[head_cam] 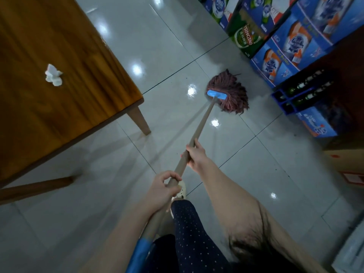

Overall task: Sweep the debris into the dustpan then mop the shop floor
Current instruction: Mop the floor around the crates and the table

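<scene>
Nearest me, my left hand [164, 189] is wrapped round the smooth grey-beige mop pole [201, 125]. My right hand [194, 155] grips the same pole further along, nearer the reddish-brown string mop head [229, 95]. That head, clamped in a blue plastic bar [216, 94], lies splayed on the glossy pale floor tiles [173, 48]. I judge the mopping step is in hand, and no dustpan shows. Next I'd draw the head back with steady pressure, keeping it off the blue printed cardboard cartons [285, 50] just beyond it. The strings look soft and matted, the tiles slick.
</scene>
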Action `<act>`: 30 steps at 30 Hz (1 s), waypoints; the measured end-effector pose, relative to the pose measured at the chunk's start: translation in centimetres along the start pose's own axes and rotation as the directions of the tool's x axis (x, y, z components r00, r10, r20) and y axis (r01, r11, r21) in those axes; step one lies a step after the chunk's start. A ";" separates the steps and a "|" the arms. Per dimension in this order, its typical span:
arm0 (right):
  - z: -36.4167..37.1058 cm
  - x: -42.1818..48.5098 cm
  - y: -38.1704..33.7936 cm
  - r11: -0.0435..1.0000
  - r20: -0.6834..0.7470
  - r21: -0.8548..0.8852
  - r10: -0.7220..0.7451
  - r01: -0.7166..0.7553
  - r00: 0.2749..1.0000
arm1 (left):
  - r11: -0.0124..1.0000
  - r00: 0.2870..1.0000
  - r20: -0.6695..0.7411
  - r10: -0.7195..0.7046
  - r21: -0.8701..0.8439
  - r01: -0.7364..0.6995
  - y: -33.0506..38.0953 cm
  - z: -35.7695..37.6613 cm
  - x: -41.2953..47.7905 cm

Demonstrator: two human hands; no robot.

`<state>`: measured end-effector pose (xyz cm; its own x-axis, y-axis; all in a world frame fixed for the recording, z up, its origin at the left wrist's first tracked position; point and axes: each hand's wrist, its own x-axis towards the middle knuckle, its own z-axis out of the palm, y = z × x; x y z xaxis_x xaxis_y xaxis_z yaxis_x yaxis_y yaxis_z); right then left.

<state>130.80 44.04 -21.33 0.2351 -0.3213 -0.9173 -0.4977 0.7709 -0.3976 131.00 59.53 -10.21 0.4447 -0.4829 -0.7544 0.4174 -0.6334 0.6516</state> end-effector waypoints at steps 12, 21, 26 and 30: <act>5.1 -10.5 17.8 0.989 0.101 -0.121 0.100 -0.087 0.990 | 0.996 0.995 -0.087 -0.047 -0.085 0.039 -15.7 -4.9 -14.4; 5.5 -12.3 20.6 0.980 0.137 -0.174 0.117 -0.093 0.984 | 0.994 0.990 -0.117 -0.075 -0.086 0.065 -18.4 -4.6 -17.2; 4.0 -10.4 17.9 0.981 0.154 -0.170 0.124 -0.098 0.980 | 0.998 0.990 -0.130 -0.058 -0.041 0.053 -16.6 -2.6 -14.6; 2.5 -6.8 13.8 0.978 0.146 -0.185 0.129 -0.101 0.981 | 0.998 0.987 -0.154 -0.050 -0.056 0.042 -13.7 0.1 -10.8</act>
<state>124.44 58.28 -20.52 0.2886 -0.1352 -0.9479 -0.6644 0.6845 -0.2999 120.44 73.33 -10.98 0.5398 -0.3520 -0.7647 0.4794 -0.6181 0.6230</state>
